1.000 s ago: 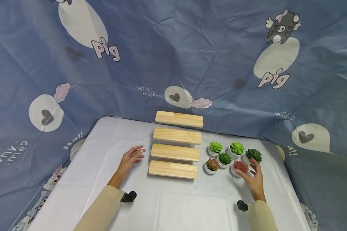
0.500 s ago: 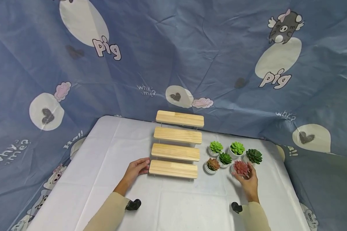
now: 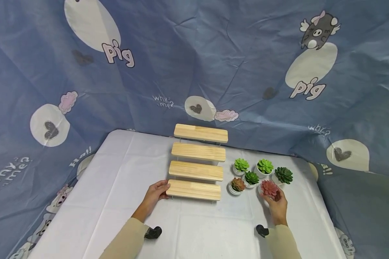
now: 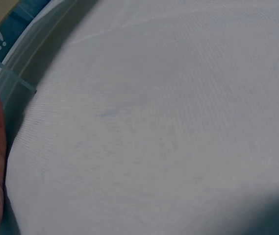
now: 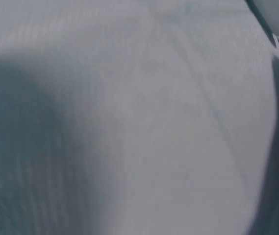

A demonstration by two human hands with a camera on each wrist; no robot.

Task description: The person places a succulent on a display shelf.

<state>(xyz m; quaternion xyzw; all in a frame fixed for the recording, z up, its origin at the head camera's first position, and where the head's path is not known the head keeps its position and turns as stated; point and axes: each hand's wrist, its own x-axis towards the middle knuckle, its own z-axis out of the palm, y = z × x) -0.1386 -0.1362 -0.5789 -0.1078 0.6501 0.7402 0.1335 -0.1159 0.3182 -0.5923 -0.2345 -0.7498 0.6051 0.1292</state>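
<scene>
Head cam's pretty decent, soft even light that seems to come from above, white tablecloth (image 3: 210, 230) nicely bright, faint shadows under the wooden shelf (image 3: 196, 171), and the blue backdrop (image 3: 194, 68) a bit duller with pale sheen on its creases. Wrist cams are rough though: dim, bluish and soft, with a big blurry dark patch lower right in the left one and along the left side in the right one.

Both arms (image 3: 124, 239) reach forward, well apart. The left hand (image 3: 156, 191) bends its fingers inward; the right hand (image 3: 276, 207) curls round — apparently gripping, its fingertips partly hidden.
</scene>
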